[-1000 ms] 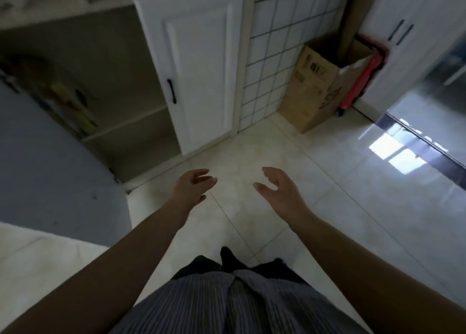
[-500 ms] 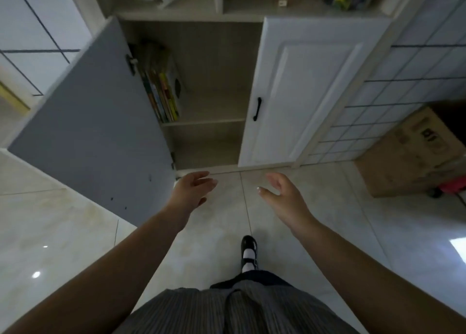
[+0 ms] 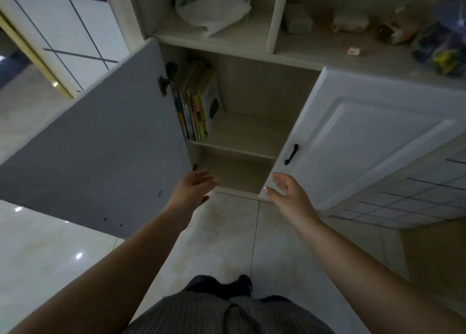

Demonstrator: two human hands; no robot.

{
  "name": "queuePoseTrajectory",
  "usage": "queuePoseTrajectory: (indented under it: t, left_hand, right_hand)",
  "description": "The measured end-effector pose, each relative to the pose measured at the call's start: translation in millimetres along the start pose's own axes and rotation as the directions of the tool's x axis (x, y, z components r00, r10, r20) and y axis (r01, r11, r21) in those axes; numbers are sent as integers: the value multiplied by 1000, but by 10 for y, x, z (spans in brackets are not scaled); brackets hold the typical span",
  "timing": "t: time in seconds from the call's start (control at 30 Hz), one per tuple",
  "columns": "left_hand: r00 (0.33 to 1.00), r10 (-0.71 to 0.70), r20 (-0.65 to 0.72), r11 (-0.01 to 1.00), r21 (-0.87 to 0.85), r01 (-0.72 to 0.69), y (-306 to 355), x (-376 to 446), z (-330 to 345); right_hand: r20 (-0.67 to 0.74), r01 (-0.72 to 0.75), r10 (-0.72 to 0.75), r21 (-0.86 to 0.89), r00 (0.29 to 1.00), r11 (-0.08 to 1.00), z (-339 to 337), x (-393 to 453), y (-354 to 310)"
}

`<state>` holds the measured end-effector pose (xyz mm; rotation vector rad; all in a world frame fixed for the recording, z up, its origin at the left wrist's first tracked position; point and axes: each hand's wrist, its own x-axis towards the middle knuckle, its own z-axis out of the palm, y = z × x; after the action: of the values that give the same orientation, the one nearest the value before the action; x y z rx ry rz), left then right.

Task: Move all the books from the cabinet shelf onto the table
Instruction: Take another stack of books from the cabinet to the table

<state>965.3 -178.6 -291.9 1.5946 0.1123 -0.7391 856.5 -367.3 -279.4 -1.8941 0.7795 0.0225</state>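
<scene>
Several thin books [image 3: 195,106] stand upright in a row at the left end of the cabinet shelf [image 3: 242,134], with colourful spines facing me and a pale cover on the right. My left hand [image 3: 193,189] is open, palm turned inward, below the shelf and in front of the lower compartment. My right hand [image 3: 287,191] is open too, held apart from the left, in front of the bottom corner of the shut right door. Both hands are empty. No table is in view.
The left cabinet door [image 3: 106,142] swings wide open toward me on the left. The right door [image 3: 365,142] with a black handle [image 3: 291,154] is shut. An open upper shelf holds a white bag [image 3: 214,13] and small items. Pale glossy floor tiles [image 3: 227,232] lie underfoot.
The view has swung left and up from the floor and cardboard box to face the open cabinet. Both hands have risen toward the cabinet opening, still empty.
</scene>
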Motion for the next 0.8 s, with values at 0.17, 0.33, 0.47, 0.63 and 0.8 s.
queuePoseTrajectory:
  t: [0.17,0.33,0.47,0.63,0.8]
  left_hand:
    - [997,20,-77,1000,-4,-20,171,337,-55]
    - [990,53,-132,998,-17,-55,418,826,-163]
    - [988,85,-131,994,-51,-93,585,1297,-277]
    - [987,77,-140,984,-147,-97,712,1816,-324]
    - [987,76,-141,979,-177,-100,736,2256,-260]
  right_hand:
    - [91,18,-15,-36,996,999,89,468,-192]
    - [128,3,2,-38,992,999,231,990,-426]
    - [146,-15,22,-52,989,999,375,1440,-636]
    - [171,-24,33,-54,985,998,581,1927,-797]
    - [220,-33,42,-45,975,998,828,2458,-881]
